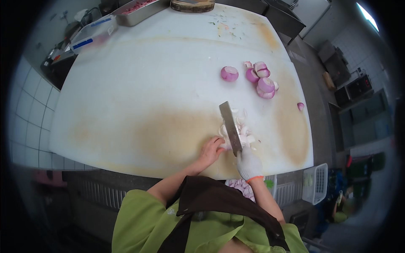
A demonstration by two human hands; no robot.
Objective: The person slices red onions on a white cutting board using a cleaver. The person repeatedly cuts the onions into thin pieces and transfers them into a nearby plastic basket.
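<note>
My right hand [249,163], in a white glove with an orange cuff, grips a cleaver [230,126] by its handle. Its broad blade points away from me over the white work surface. Bare, with fingers bent, my left hand [211,151] presses a piece of peeled onion [226,145] just left of the blade. Pale onion slices [244,130] lie around the blade, mostly on its right. Farther off sit a single purple onion [229,74] and a cluster of several purple onions [265,85], some with cut tops. The blade hides part of the slices.
A small onion piece [300,106] lies near the right edge. Below the front edge is a container of cut onion [241,186], with a white basket [315,184] farther right. At the back stand a metal tray of meat [145,13], a clear plastic box [93,33] and a round wooden board [193,6].
</note>
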